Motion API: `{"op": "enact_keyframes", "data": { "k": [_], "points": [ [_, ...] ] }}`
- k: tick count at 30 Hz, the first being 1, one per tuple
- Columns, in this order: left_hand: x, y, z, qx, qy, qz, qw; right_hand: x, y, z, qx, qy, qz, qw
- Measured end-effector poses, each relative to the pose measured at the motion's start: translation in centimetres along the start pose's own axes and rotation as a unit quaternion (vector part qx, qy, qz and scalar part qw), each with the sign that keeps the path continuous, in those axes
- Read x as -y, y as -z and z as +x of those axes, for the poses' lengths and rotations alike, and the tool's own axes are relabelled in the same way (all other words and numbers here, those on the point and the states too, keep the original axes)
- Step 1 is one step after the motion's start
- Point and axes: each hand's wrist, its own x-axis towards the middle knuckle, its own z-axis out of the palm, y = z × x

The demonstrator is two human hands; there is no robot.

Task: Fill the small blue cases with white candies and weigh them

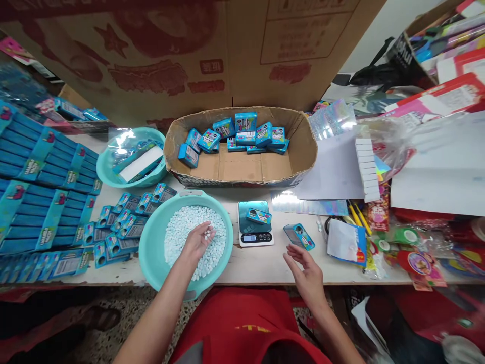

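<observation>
My left hand [196,243] is over the turquoise basin [148,258], its fingers curled around a few small white candies. A heap of the same white candies [181,227] lies in the basin. My right hand [307,275] is open, fingers apart, just below a blue candy box [299,236] lying on the table; it looks empty-handed. Between the hands stands a small digital scale [256,238] with its display lit. On its plate rests another blue candy box [259,216] with a round hole near one end.
Behind the scale stands a cardboard tray [238,169] holding several blue boxes. More holed boxes [127,222] lie left of the basin, beside stacked display packs [49,167]. A second turquoise basin [151,177] holds packaging. Packets and pens [358,217] crowd the right side.
</observation>
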Motion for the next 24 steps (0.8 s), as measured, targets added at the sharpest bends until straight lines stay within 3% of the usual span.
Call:
{"op": "enact_keyframes", "data": {
  "k": [5,18,24],
  "points": [
    [0.1,-0.1,0.0,0.007,-0.001,0.001,1.0,-1.0,-0.7,-1.2,0.01,-0.045,0.019,0.999],
    [0.0,1.0,0.2,0.054,0.016,0.028,0.998,-0.9,-1.5,-1.3,0.014,-0.066,0.046,0.997],
    [0.1,1.3,-0.2,0.055,-0.029,0.13,0.99,-1.8,-1.9,-1.3,0.031,-0.082,0.047,0.995]
  ]
}}
